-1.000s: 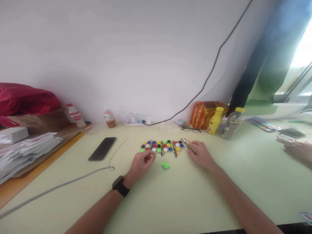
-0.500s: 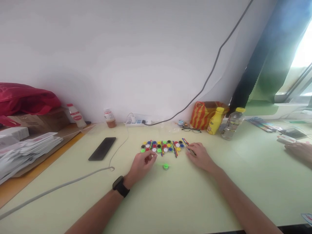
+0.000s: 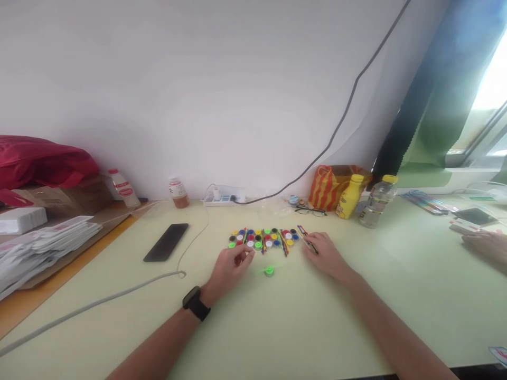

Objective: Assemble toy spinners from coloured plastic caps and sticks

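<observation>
On the table between my hands stands a small green spinning top (image 3: 269, 271), with a faint blurred green streak around it. My left hand (image 3: 233, 264), black watch on its wrist, rests left of the top, fingers curled in and nothing visible in them. Beyond it lie rows of small round pieces (image 3: 269, 244) in several colours, with bundles of thin coloured sticks (image 3: 283, 243) between them. At the right end, my right hand (image 3: 322, 252) lies with loosely stretched fingers beside another bundle of sticks (image 3: 307, 237); the fingertips touch or nearly touch it.
A black phone (image 3: 166, 242) and a grey cable (image 3: 99, 303) lie to the left. Along the wall stand bottles (image 3: 179, 192), a power strip (image 3: 224, 196), glasses (image 3: 311, 211) and a striped bag (image 3: 327, 187). Another person's hand (image 3: 485, 245) rests at far right.
The green streak around the top looks different and more spread out. My right hand has shifted very slightly off the stick bundle; my left hand stays still.
</observation>
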### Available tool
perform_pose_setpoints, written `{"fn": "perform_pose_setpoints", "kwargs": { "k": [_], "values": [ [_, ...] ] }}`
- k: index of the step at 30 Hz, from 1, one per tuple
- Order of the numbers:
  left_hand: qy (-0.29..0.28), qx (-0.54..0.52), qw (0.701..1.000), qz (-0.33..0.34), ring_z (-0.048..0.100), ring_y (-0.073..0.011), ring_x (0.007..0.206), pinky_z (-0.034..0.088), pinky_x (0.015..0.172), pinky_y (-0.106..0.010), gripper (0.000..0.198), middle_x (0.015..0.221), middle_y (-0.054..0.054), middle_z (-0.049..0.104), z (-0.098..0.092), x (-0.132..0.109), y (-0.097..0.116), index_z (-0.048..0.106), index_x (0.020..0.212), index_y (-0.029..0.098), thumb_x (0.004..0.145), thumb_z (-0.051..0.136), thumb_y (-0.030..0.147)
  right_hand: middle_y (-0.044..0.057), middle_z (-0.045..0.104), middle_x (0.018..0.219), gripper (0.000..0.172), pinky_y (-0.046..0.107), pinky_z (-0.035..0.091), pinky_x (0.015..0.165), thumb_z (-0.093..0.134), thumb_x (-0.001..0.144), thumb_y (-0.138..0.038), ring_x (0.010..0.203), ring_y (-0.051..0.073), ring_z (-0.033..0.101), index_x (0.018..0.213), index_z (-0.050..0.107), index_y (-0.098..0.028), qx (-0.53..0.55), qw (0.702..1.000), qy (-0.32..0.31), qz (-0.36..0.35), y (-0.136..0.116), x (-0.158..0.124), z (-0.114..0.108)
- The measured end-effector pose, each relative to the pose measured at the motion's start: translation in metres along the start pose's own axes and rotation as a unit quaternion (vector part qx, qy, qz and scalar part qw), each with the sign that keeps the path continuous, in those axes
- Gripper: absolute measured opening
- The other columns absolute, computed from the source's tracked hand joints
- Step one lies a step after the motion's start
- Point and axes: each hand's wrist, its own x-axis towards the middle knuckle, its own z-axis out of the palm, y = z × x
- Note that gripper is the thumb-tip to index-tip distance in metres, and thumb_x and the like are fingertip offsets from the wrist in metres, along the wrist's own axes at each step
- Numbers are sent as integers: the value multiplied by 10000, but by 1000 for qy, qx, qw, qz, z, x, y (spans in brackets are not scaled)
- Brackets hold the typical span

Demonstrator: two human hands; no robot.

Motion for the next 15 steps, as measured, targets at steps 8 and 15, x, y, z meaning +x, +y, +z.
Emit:
{"fn": "perform_pose_setpoints", "kwargs": {
  "k": [8, 15],
  "values": [
    [-4, -2, 1000, 3, 417, -108, 554, 324, 547, -234, 291, 593, 44, 490, 0, 0, 0, 699, 876, 184, 988, 552, 409, 102, 682, 1245, 343, 456, 450, 1053, 557, 954, -377, 1237, 297, 534, 1237, 688, -235, 24, 999, 18, -17, 3, 2, 6],
    [-10, 1, 1000, 4, 416, -111, 556, 323, 543, -233, 298, 591, 41, 486, 0, 0, 1, 697, 868, 182, 987, 547, 411, 103, 631, 1291, 414, 478, 416, 1060, 421, 997, -316, 1258, 304, 474, 1321, 670, -253, 6, 998, 56, 16, 15, 9, 16]
  ]
}}
